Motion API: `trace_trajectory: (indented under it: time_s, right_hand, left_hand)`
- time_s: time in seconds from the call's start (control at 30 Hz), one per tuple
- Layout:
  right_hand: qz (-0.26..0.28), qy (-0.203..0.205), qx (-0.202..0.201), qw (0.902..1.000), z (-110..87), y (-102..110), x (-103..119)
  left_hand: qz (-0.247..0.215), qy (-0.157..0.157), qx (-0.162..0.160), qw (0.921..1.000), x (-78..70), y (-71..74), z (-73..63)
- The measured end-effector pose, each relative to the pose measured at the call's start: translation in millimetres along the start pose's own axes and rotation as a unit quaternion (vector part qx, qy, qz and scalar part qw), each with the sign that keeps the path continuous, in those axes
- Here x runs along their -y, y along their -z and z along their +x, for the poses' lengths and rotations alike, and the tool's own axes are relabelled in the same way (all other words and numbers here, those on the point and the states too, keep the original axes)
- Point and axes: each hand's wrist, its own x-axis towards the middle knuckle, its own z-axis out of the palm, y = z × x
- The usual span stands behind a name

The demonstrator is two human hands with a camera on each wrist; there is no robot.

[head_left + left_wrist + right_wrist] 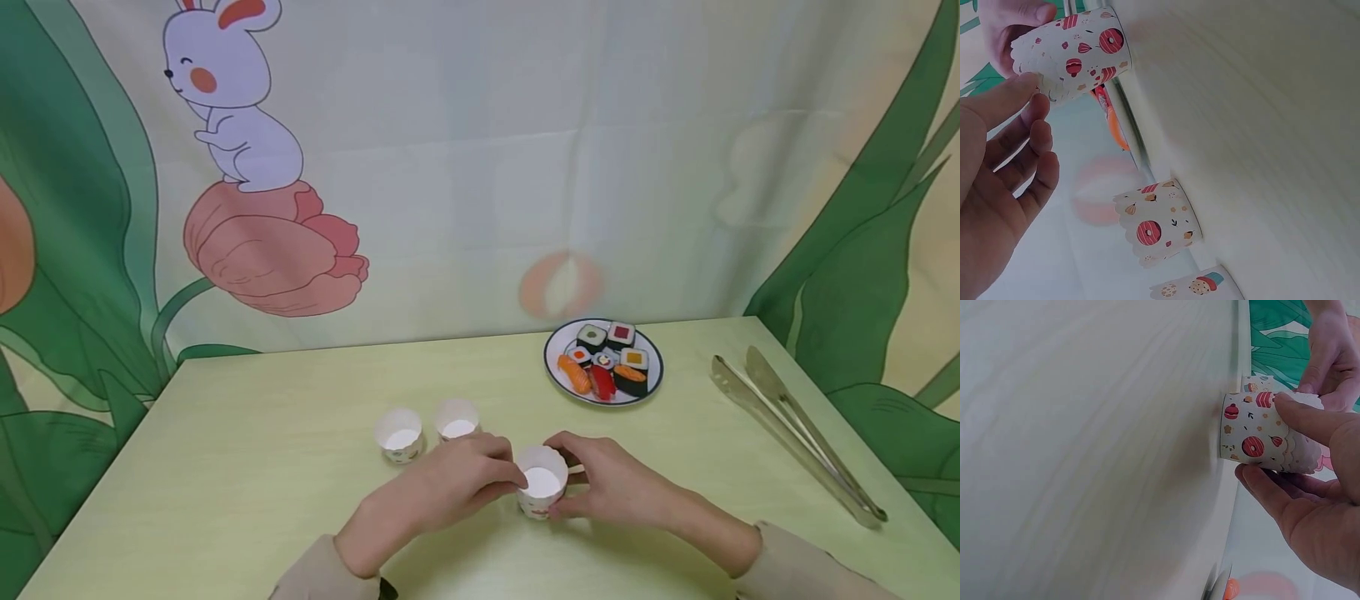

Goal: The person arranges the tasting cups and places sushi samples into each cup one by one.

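Note:
In front of me a white paper baking cup, printed with red doughnuts and sweets, stands upright on the table. Its scalloped edge shows in layers in the right wrist view, like cups nested together. My right hand grips its right side, thumb near the front and fingers behind. With thumb and forefinger, my left hand pinches the rim on the left side. Two more baking cups stand behind my left hand: one cup further left, the other cup partly hidden by that hand.
Toward the back of the table sits a blue-rimmed plate of sushi pieces. Metal tongs lie along the right side. A printed cloth with a rabbit and flowers hangs behind the table.

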Motion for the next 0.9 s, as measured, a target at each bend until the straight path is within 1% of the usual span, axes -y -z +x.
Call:
trace_trajectory:
  time_s: [0.1,0.27,0.57,0.9]
  right_hand:
    - [0.001,-0.005,0.003,1.0,-0.5,-0.4,0.5]
    - [0.006,-0.015,0.004,0.9999,-0.6,-1.2,0.7]
    - [0.005,-0.001,-0.002,1.0,0.3,-1.4,-2.8]
    - [-0.011,-0.018,-0.002,0.9998,1.7,-1.1,-3.3]
  left_hand:
    - [0.005,-0.002,-0.001,1.0,-0.4,-0.1,1.0]
    - [0.014,0.002,0.005,0.9999,-1.4,0.6,2.9]
    - [0.025,0.008,0.007,0.9996,-4.0,2.2,5.8]
    - [0.033,0.017,0.007,0.9993,-6.0,2.6,6.0]
